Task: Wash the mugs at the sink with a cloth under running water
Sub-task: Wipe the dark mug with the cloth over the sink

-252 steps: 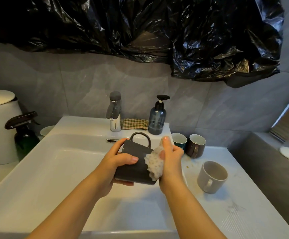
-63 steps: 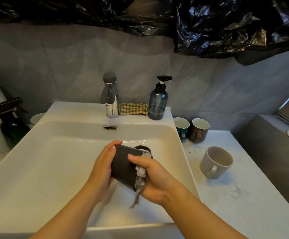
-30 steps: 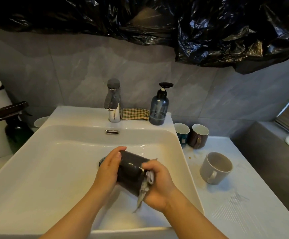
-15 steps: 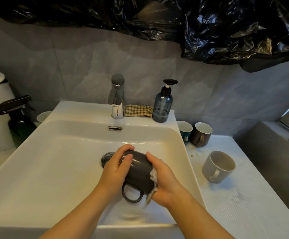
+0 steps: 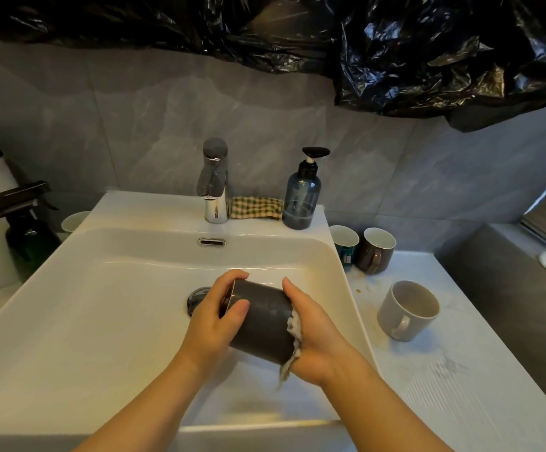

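A dark grey mug lies on its side over the white sink, its mouth turned left toward the drain. My left hand grips the mug at its rim end, thumb across the front. My right hand cups the mug's base and presses a wet white cloth against it; a tail of cloth hangs below. The mug's handle is hidden. No water stream shows at the chrome faucet.
On the counter to the right stand a teal mug, a brown mug and a beige mug. A soap pump bottle and a checked cloth sit on the sink's back ledge. A spray bottle stands at left.
The mug has been turned in my hands: its handle, hanging underneath half a second ago, is out of sight now. My right hand slid with the cloth to the mug's base.
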`<state>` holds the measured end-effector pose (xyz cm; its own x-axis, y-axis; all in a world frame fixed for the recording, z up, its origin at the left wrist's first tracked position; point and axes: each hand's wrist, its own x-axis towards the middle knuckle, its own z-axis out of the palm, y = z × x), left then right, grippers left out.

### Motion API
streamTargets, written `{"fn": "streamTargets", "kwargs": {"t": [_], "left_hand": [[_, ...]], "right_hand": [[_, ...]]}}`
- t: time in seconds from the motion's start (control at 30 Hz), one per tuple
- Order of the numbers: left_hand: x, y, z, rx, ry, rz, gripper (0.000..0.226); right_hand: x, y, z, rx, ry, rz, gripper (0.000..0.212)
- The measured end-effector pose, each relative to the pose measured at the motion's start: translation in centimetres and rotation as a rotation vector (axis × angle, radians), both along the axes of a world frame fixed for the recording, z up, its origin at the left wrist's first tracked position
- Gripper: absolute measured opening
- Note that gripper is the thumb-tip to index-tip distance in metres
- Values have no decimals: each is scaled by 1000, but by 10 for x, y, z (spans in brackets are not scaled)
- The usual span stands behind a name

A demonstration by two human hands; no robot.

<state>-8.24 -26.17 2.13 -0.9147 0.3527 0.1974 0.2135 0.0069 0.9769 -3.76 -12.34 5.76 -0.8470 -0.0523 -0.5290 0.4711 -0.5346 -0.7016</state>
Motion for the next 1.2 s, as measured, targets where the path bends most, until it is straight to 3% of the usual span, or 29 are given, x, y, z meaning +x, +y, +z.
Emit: {"fn": "streamTargets", "kwargs": {"t": [0.07, 0.13, 0.2, 0.33, 0.4, 0.5, 0.63, 0.73, 0.8, 0.87, 0.93, 1.0, 1.03, 1.07, 1.13, 1.2], "left_hand": [[0, 3, 2, -56, -23, 5, 42], [-3, 7, 12, 45, -326, -4, 28], [-15, 7, 18, 164, -637, -76, 56], [-38, 5, 30, -176, -899, -169, 45], [-43, 5, 34, -280, -1010, -254, 54], [-46, 4, 35, -453, -1009, -271, 66], [-44, 9, 34, -519, -988, -186, 25], [-40, 10, 33, -305, -1098, -146, 22], [-39, 8, 30, -112, -1139, -24, 32], [-39, 7, 27, -11, -1121, 119, 43], [-33, 11, 28, 82, -1089, 208, 39], [-27, 16, 32, 194, -1051, 264, 35], [-24, 21, 33, 232, -1030, 275, 33], [-20, 25, 36, 263, -1013, 272, 34], [-12, 31, 42, 290, -969, 234, 36], [-7, 35, 44, 299, -914, 242, 36]], "right_hand": [[-4, 5, 2, 100, 9, -2, 41], [-3, 13, 7, 236, 66, 38, 31], [-3, 20, 14, 334, 156, 109, 17], [-2, 26, 11, 452, 233, 263, 14], [-3, 28, 6, 443, 239, 242, 18], [-4, 30, 5, 431, 291, 260, 29], [-7, 25, 7, 612, 334, 256, 54], [-11, 21, 17, 690, 266, 31, 50], [-15, 25, 16, 545, 141, -267, 39], [-16, 26, 11, 431, 221, -391, 56], [-8, 14, 9, 427, 395, -301, 68], [-1, -8, -1, 669, 487, -109, 54], [-1, -17, -14, 932, 527, 12, 40], [0, -23, -25, 1208, 530, 82, 40], [0, -30, -35, 1513, 509, -70, 43], [-3, -27, -25, 1465, 502, -263, 31]]}}
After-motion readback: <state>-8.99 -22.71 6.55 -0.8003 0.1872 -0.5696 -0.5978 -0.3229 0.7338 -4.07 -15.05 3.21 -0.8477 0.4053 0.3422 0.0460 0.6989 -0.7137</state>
